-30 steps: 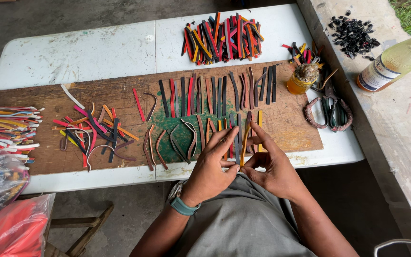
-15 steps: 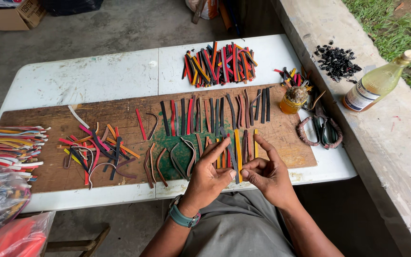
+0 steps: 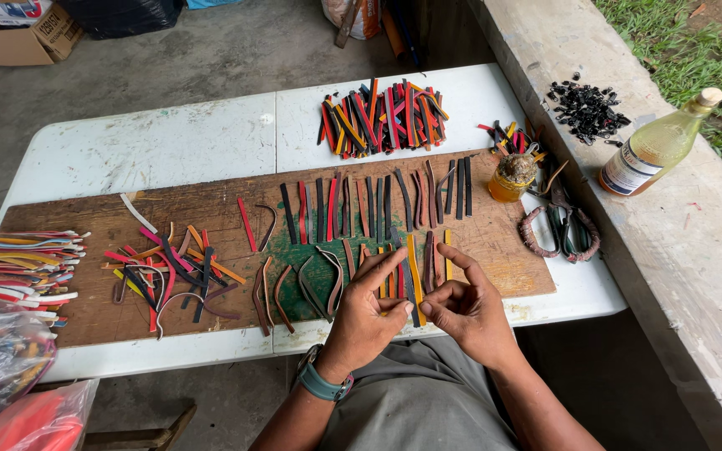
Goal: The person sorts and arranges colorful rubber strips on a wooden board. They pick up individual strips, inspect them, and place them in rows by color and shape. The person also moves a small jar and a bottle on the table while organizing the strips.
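Both hands, left hand point(image 3: 367, 313) and right hand point(image 3: 461, 307), pinch the near ends of thin coloured strips point(image 3: 411, 271) lying on the wooden board point(image 3: 85, 313), which look light, limp and best gripped at one end.

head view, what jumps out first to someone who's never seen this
The left hand and right hand meet at the near edge of a wooden board, fingers pinching coloured strips laid in rows. A bright heap of strips lies on the white table beyond the board. To the right, a yellowish bottle lies on the concrete ledge.
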